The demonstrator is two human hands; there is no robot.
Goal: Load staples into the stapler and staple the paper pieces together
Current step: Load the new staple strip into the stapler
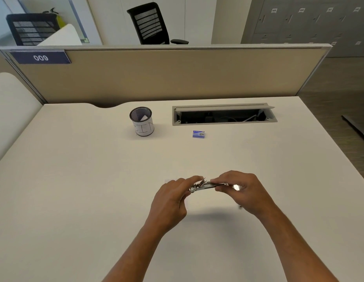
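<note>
Between the fingertips of both hands, a slim metal stapler (207, 186) is held. Its ends are pinched by the left hand (173, 197) and the right hand (241, 190).

You sat at a pale desk (75, 180) with an open cable tray (224, 114) set into its far side, and a tan partition (166, 74) carrying a blue label reading 009 (40, 57) closed it off. Beyond the partition you had two black mesh office chairs (150, 23), white wall panels (116, 17) and grey numbered lockers (309, 19) at the right. Soft even light filled the room, and dark wood-look flooring (343, 82) showed at the right edge.
</note>
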